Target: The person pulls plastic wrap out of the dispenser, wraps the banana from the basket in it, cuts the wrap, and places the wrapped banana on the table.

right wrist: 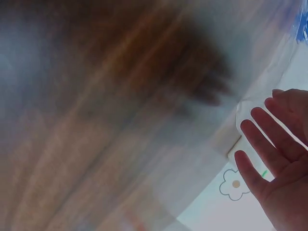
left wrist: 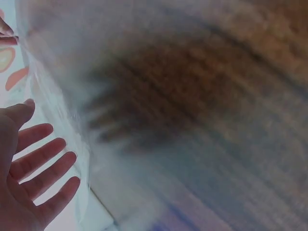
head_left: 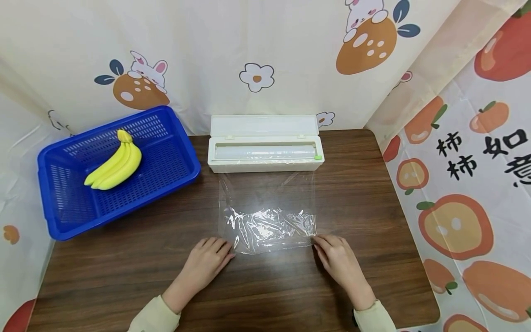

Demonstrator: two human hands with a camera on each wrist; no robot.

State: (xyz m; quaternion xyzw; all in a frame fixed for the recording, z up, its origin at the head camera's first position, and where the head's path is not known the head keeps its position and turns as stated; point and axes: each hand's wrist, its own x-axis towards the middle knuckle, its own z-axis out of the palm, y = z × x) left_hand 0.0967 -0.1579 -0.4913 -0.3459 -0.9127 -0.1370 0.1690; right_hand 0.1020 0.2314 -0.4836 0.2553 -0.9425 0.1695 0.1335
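A sheet of clear plastic wrap (head_left: pixel 265 226) stretches over the table from a white dispenser box (head_left: pixel 265 167), its near part crinkled and shiny. At its near left corner is my left hand (head_left: pixel 207 260); in the left wrist view the fingers (left wrist: pixel 45 154) are spread, with the thumb apart from them. My right hand (head_left: pixel 338 258) pinches the near right corner between thumb and index finger, the other fingers fairly straight in the right wrist view. The dispenser's lid (head_left: pixel 263 125) stands raised, and a roll of wrap (head_left: pixel 265 152) lies inside.
A blue plastic basket (head_left: pixel 166 184) stands at the left with a bunch of yellow bananas (head_left: pixel 118 163) in it. A small green slider (head_left: pixel 318 157) sits at the box's right end. Patterned curtains (head_left: pixel 207 55) border the brown wooden table (head_left: pixel 365 207) at the back and sides.
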